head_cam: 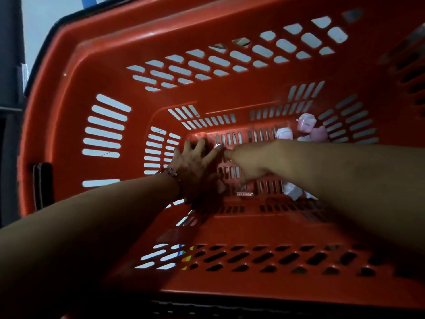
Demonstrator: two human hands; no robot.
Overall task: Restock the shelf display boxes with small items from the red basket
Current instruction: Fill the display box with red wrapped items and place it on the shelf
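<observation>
A red slotted plastic basket fills the view, and both my arms reach down into it. My left hand rests on the basket floor at its left end with fingers spread. My right hand sits just right of it, fingers bent down toward the floor, blurred. Several small pink and white items lie in the far right corner. Another white item shows under my right forearm. A small flat item lies on the floor below my right fingers.
A black handle hangs on the basket's left wall. Pale floor shows through the slots. Colourful packaging is visible through the near wall's slots. A dark upright edge stands at far left.
</observation>
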